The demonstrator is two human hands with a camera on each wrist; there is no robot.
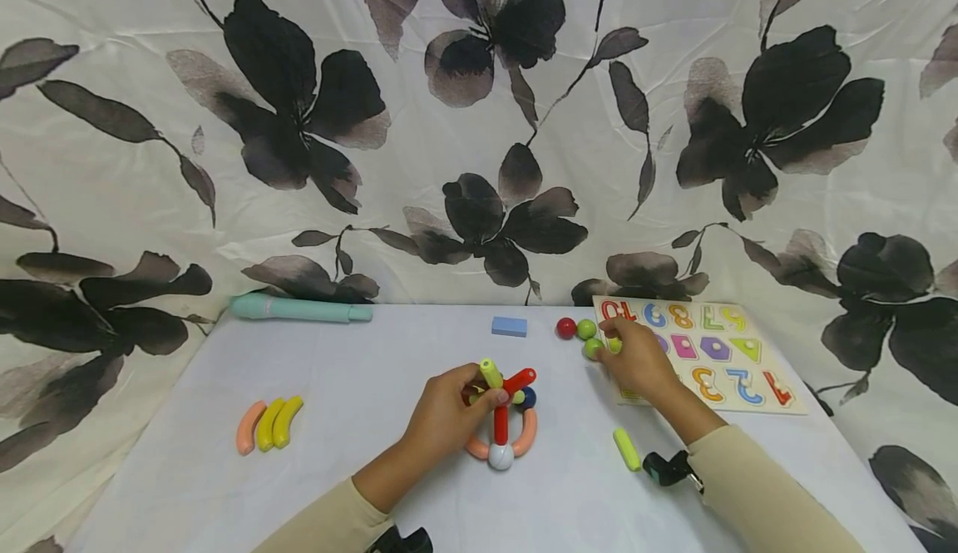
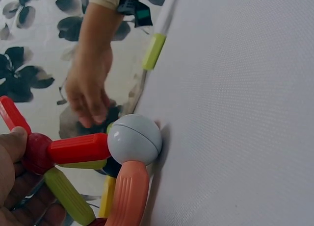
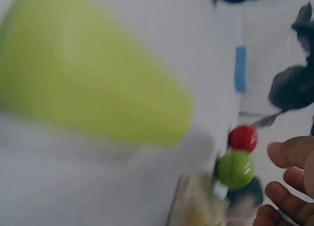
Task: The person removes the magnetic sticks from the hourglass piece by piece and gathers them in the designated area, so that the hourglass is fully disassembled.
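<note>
My left hand (image 1: 449,412) holds a build of magnetic rods and balls by its top, pinching near the red ball (image 2: 38,152) where several rods meet. From there an upright red rod (image 1: 501,425) runs down to a white ball (image 1: 501,456) resting on the table. Curved pink rods (image 1: 528,430) join the base, and a dark blue ball (image 1: 528,397) shows behind. My right hand (image 1: 639,362) reaches over the green balls (image 1: 586,329) with fingers loosely bent. In the right wrist view its fingers stand apart from a green ball (image 3: 235,170) and a red ball (image 3: 243,138).
A number-and-shape board (image 1: 737,378) lies at the right. One loose green rod (image 1: 627,450) is close to my right wrist. At left lie yellow curved rods (image 1: 279,424) and a pink one (image 1: 250,428). Towards the back are a blue block (image 1: 509,327) and a teal tube-like object (image 1: 299,308).
</note>
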